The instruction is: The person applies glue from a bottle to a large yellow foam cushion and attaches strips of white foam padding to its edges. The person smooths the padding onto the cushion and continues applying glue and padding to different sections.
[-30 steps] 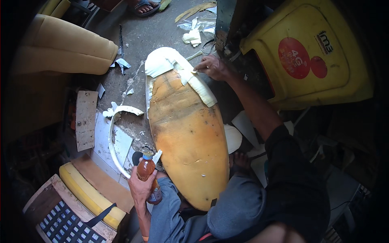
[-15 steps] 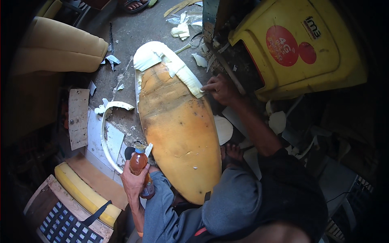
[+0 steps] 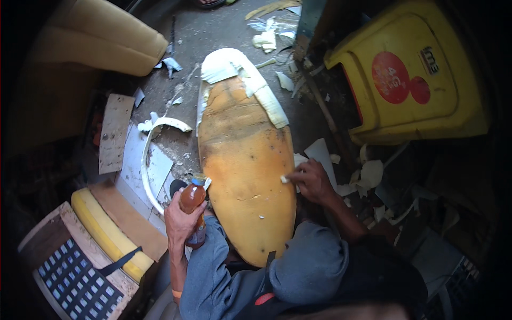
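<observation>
A long yellow-orange foam seat pad (image 3: 248, 176), stained and cracked, stretches away from my lap. White foam strips (image 3: 269, 101) cover its rounded far end and run down the far right edge. My left hand (image 3: 181, 217) is wrapped round a plastic bottle (image 3: 193, 198) of amber liquid with a blue cap, held upright beside the pad's left edge. At the right edge, my right hand (image 3: 312, 181) pinches a small whitish scrap (image 3: 285, 179) against the pad; what the scrap is made of is too small to tell.
A yellow plastic panel (image 3: 416, 80) stands at the right. Tan upholstered cushions (image 3: 106, 37) are at the far left. A curved white strip (image 3: 145, 165) lies left of the pad, near a wooden board (image 3: 114, 133). At the lower left sits a frame with woven black webbing (image 3: 80, 280). Foam scraps (image 3: 370, 173) litter the floor.
My right hand has moved nearer along the pad's right edge, from the end of the white strip to the middle. The left hand still holds the bottle. The whole view has shifted slightly.
</observation>
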